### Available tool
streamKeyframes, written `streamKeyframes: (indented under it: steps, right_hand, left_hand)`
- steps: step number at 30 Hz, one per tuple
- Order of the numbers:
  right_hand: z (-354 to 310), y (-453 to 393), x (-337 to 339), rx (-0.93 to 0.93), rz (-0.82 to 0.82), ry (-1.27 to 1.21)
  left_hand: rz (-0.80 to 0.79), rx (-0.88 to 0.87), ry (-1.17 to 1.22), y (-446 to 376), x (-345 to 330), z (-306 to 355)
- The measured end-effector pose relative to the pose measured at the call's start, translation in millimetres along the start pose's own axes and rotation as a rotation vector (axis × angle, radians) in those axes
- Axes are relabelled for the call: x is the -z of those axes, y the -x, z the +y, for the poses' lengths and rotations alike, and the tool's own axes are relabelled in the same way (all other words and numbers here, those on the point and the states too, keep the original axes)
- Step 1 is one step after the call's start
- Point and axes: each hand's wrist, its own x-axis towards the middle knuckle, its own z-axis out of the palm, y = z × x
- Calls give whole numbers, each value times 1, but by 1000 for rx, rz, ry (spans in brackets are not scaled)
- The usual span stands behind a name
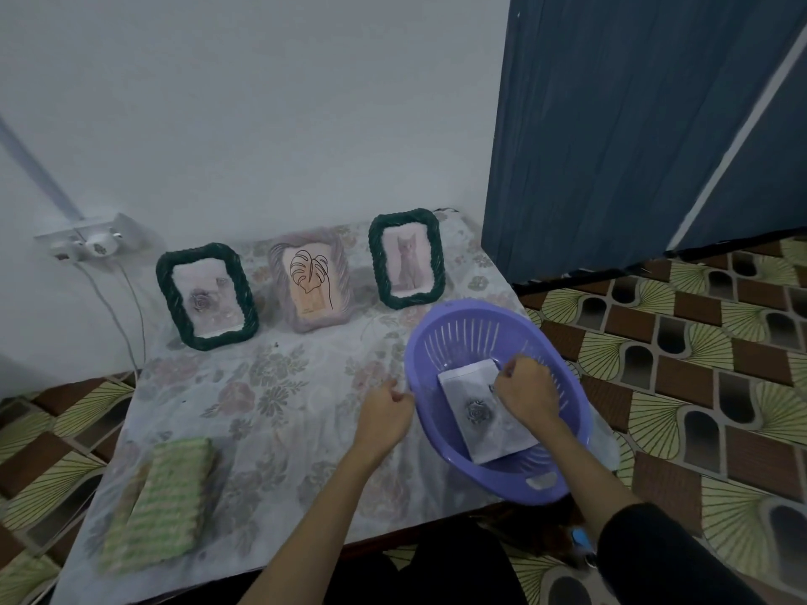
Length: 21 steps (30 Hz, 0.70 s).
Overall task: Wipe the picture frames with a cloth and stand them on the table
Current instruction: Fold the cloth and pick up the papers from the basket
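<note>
Three picture frames stand at the back of the table: a dark green one with a rose picture, a pale lilac one with a leaf drawing, and a dark green one with a cat picture. A folded green-and-white cloth lies at the table's front left. A purple basket sits at the right edge, holding a white picture with a rose. My right hand is inside the basket, fingers curled at that picture's edge. My left hand grips the basket's left rim.
A flowered sheet covers the table. A wall socket with a plug and hanging cables is at the left. A dark blue door stands to the right. Patterned floor surrounds the table.
</note>
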Motion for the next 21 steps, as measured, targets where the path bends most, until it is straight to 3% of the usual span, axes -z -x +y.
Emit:
streamKeyframes:
  steps: [7, 11, 16, 21]
  right_hand:
    - [-53, -57, 23, 129, 61, -213]
    - [-81, -111, 14, 162, -81, -136]
    - [-94, -169, -16, 43, -257, -73]
    - [-98, -208, -44, -30, -321, -210]
  left_hand:
    - [68, -36, -25, -61, 33, 35]
    - [82, -60, 14, -114, 39, 49]
    - [74, -60, 57, -176, 32, 47]
    - [26, 14, 130, -223, 23, 37]
